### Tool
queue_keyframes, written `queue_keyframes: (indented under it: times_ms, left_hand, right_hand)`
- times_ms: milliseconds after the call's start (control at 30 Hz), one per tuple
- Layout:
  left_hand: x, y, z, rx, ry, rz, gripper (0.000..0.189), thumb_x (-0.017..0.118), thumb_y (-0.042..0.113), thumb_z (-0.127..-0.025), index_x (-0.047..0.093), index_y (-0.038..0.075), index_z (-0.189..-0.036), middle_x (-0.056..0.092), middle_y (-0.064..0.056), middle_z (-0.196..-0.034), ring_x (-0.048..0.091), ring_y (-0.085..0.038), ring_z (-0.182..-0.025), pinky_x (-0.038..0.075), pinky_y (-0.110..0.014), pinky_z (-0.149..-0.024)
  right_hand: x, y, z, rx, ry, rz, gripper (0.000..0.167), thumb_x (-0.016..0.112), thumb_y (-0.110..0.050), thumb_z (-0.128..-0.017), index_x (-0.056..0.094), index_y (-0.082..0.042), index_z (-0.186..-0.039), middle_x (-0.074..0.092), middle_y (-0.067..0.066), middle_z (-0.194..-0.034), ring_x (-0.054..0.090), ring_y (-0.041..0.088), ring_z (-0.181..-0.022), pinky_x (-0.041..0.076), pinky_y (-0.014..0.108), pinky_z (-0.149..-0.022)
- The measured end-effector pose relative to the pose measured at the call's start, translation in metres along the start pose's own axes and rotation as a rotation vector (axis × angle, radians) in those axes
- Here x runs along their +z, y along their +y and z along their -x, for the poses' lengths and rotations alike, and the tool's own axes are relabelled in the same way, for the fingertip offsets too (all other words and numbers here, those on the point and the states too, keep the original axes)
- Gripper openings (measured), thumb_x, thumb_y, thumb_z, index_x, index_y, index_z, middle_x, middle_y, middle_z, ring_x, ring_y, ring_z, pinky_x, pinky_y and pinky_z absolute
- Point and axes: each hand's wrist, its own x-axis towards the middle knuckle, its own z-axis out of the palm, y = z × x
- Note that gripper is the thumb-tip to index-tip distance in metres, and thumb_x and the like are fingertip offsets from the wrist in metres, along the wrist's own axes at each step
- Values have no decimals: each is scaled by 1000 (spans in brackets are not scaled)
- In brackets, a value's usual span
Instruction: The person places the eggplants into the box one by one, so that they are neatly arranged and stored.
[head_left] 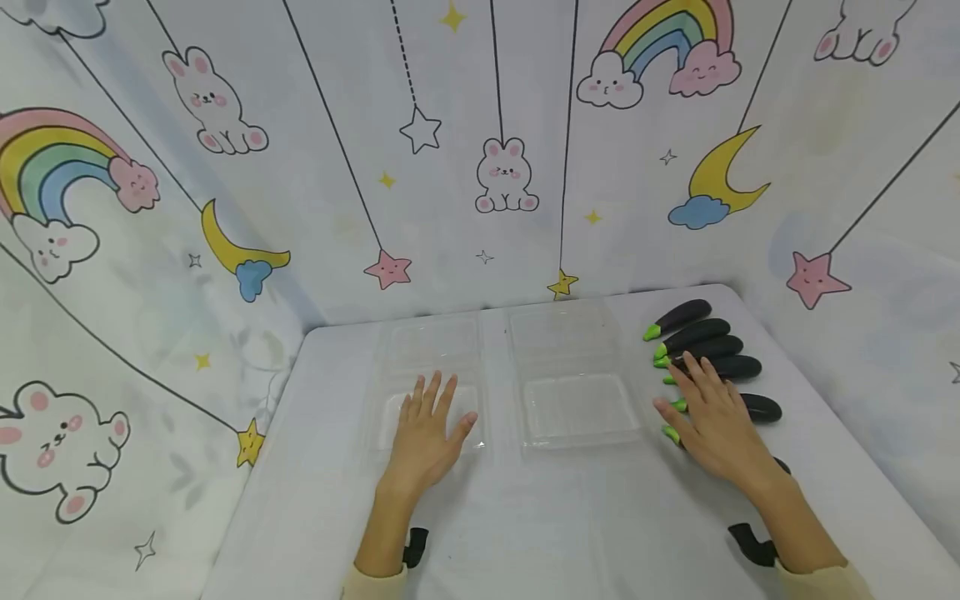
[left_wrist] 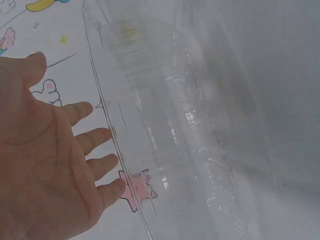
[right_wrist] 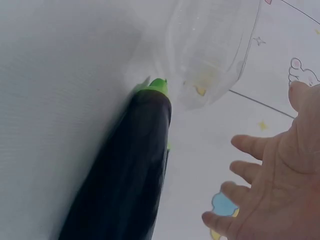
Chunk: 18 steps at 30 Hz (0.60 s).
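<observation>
Glossy dark-purple eggplants with green stem ends (head_left: 738,367) lie in a rough row along the right side of the white tabletop (head_left: 525,517), beside two clear rectangular plastic containers (head_left: 577,408). Right hand (head_left: 712,421) is over the eggplants, left hand (head_left: 427,437) over the left-hand container; both released, fingers extended.

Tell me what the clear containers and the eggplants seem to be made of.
Clear containers: probably thin, glossy plastic, judging by their see-through walls and bright glints. Eggplants: smooth, slightly shiny surface, shown by faint highlights; moulded plastic or real vegetable, I can't tell.
</observation>
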Motion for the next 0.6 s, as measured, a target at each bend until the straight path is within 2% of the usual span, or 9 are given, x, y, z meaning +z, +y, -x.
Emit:
queue_keyframes:
  times_ms: [100,333,600]
  left_hand:
    - [0,6,-1,14,3,15,74,36,63,-108,28,18,-166,18,-11,-173,6,-37,-160,9,-60,-126]
    - [-2,22,-3,37,44,42,71,43,56,-109,33,13,-164,26,-16,-170,12,-39,-159,13,-59,-126]
    - [4,33,-6,42,20,70,70,40,58,-109,33,16,-165,25,-12,-171,8,-35,-160,17,-58,-125]
  right_hand:
    - [0,3,3,-4,20,1,70,49,-45,-110,31,-3,-162,13,23,-172,-3,38,-160,0,73,-119]
    - [1,8,11,-15,72,-13,64,48,-38,-111,36,4,-158,19,27,-169,4,42,-159,5,74,-119]
    - [5,13,20,-22,112,-28,59,49,-34,-112,39,5,-156,20,28,-168,9,44,-158,5,72,-120]
